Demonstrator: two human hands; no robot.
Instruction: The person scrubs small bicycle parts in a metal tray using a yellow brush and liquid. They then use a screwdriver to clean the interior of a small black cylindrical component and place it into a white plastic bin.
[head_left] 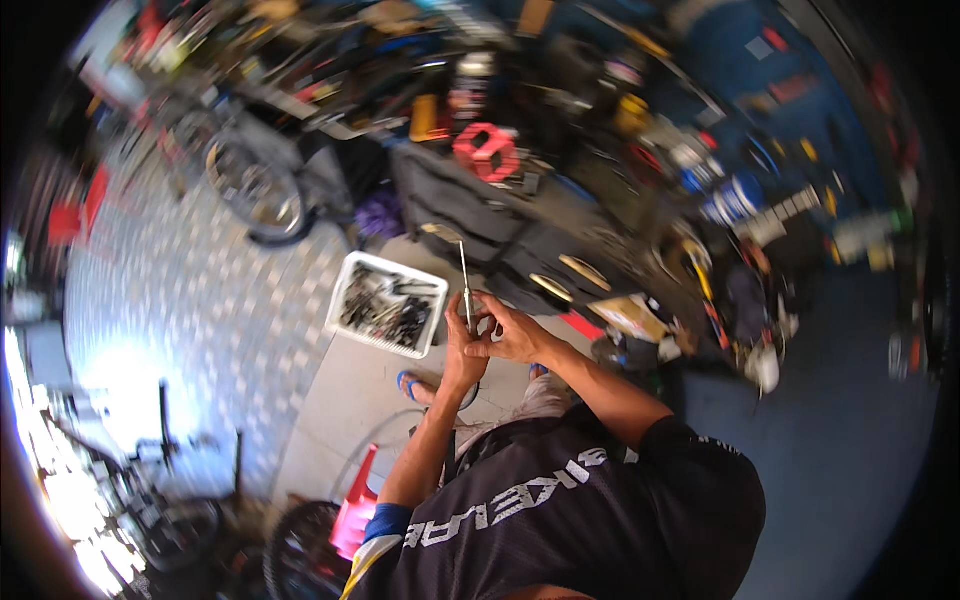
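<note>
My left hand (pixel 463 352) and my right hand (pixel 514 334) meet in front of my body, fingers closed and close together. Between them a thin, light-coloured rod (pixel 465 276) with a thicker lower part stands nearly upright. Both hands seem to grip its lower end, which the fingers partly hide; its exact kind is unclear. Just left of the hands is a white plastic basket (pixel 378 343) full of small dark and metallic parts.
Ahead stretches a blurred, cluttered workbench with a red octagonal piece (pixel 486 152), a spray can (pixel 472 85) and several tools. A bicycle wheel (pixel 255 190) is at the far left. A pink plastic chair (pixel 354 515) and a dark tyre (pixel 285 550) are near my left side.
</note>
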